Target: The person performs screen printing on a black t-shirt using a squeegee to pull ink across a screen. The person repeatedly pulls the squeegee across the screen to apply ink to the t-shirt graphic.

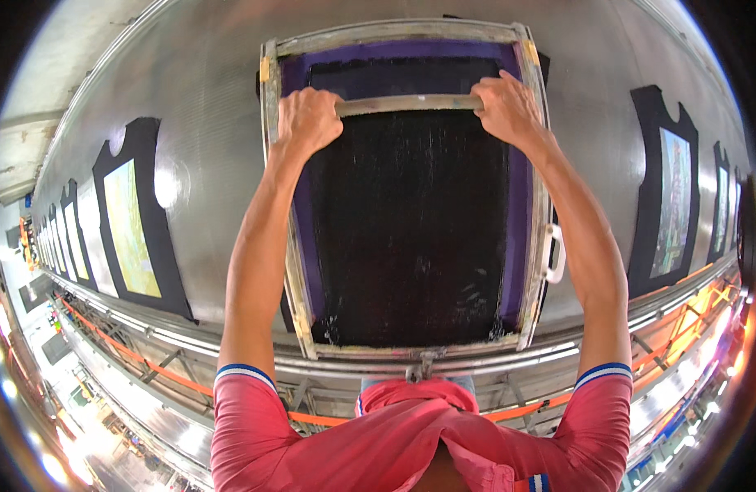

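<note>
One bar (409, 104); both ends obscured by hands (310, 120) (509, 108)

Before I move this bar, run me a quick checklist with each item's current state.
1. Left hand closed on the bar's left end: ok.
2. Right hand closed on its right end: ok.
3. Bar lying crosswise within the frame, near its far side: ok.
4. Black screen evenly coated: cannot tell; pale streaks show.
5. Whatever lies under the screen sitting flat: cannot tell; it's hidden.
6. Right forearm above the white handle with enough room: cannot tell from this view.
</note>
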`<state>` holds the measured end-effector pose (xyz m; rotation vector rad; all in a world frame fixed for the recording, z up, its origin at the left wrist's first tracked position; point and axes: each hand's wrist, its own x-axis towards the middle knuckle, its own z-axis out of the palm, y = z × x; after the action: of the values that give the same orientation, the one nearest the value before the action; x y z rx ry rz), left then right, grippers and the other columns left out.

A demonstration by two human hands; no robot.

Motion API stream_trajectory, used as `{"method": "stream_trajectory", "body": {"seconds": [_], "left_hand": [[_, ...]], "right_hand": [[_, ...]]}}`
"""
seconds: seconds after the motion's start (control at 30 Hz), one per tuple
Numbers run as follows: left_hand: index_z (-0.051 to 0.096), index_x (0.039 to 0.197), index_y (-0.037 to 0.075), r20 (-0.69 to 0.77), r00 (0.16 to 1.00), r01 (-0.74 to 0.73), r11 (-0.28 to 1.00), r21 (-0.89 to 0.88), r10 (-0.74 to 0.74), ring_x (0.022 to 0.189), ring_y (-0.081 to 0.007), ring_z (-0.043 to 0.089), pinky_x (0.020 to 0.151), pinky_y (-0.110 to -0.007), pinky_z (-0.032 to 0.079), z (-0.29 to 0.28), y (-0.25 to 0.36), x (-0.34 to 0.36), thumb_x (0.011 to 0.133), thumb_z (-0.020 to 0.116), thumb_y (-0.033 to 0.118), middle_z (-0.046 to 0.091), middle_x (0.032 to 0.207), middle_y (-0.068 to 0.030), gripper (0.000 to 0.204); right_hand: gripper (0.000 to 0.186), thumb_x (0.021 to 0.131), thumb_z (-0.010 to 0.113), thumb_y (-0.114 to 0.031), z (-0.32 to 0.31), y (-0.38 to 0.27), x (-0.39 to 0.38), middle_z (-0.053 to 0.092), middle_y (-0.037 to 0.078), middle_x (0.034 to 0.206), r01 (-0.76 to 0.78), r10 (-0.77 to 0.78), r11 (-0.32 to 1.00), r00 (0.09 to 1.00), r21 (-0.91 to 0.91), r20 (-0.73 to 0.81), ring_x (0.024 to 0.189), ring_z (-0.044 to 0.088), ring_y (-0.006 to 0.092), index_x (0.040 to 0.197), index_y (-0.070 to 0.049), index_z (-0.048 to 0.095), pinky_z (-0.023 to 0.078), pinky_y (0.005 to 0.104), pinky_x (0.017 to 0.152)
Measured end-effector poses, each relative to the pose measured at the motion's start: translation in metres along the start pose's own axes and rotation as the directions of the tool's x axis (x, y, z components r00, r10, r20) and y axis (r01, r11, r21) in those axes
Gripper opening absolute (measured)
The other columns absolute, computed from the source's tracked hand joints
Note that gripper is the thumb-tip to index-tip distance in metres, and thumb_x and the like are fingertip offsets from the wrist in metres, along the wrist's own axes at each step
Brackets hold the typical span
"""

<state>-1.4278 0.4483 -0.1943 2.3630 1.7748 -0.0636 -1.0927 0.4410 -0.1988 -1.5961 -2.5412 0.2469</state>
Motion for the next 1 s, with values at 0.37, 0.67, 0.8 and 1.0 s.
{"method": "stream_trajectory", "body": {"seconds": [0.37, 0.67, 0.8, 1.0], "left_hand": [[0.076, 0.104, 0.01, 0.015, 0.999, 0.032, 0.989, -0.144, -0.031, 0.087, -0.0334, 0.071, 0.078, -0.043, 0.057, 0.052, 0.072, -0.3, 0.071, 0.057, 0.001, 0.073, 0.101, -0.0128, 0.039], [0.071, 0.109, 0.006, -0.245, 0.962, -0.154, 0.981, -0.116, 0.122, 0.102, -0.0276, 0.068, 0.087, -0.04, 0.055, 0.087, 0.109, -0.453, 0.069, 0.062, -0.004, 0.071, 0.112, -0.0085, 0.042], [0.074, 0.107, 0.009, 0.005, 0.997, -0.068, 0.976, -0.206, 0.071, 0.096, -0.03, 0.069, 0.082, -0.041, 0.055, 0.042, 0.106, -0.461, 0.07, 0.068, 0.005, 0.072, 0.105, -0.0106, 0.037], [0.075, 0.111, 0.017, 0.245, 0.968, 0.091, 0.985, -0.149, -0.052, 0.089, -0.0322, 0.071, 0.082, -0.044, 0.054, -0.023, 0.076, -0.294, 0.081, 0.076, 0.021, 0.073, 0.093, -0.0162, 0.031]], "right_hand": [[0.013, 0.077, 0.058, 0.001, 0.015, -0.14, -0.271, 0.066, 0.012, 0.085, -0.005, 0.002, 0.997, 0.999, 0.071, 0.046, 0.089, 0.067, 0.0287, 0.084, -0.003, 0.069, 0.043, 0.0473, 0.108], [0.015, 0.077, 0.058, -0.002, 0.028, -0.237, -0.419, 0.061, 0.01, 0.098, -0.051, 0.051, 0.999, 0.998, -0.002, -0.025, 0.101, 0.061, 0.0279, 0.089, -0.002, 0.067, 0.046, 0.0453, 0.102], [0.016, 0.075, 0.059, -0.005, -0.016, -0.243, -0.42, 0.061, 0.011, 0.099, -0.122, 0.087, 0.981, 0.972, 0.149, 0.22, 0.102, 0.061, 0.0297, 0.089, -0.001, 0.068, 0.052, 0.0442, 0.092], [0.016, 0.074, 0.059, -0.006, -0.053, -0.145, -0.25, 0.068, 0.02, 0.09, -0.042, 0.015, 0.992, 0.976, 0.116, 0.218, 0.086, 0.069, 0.0391, 0.082, -0.003, 0.072, 0.056, 0.0506, 0.076]]}}
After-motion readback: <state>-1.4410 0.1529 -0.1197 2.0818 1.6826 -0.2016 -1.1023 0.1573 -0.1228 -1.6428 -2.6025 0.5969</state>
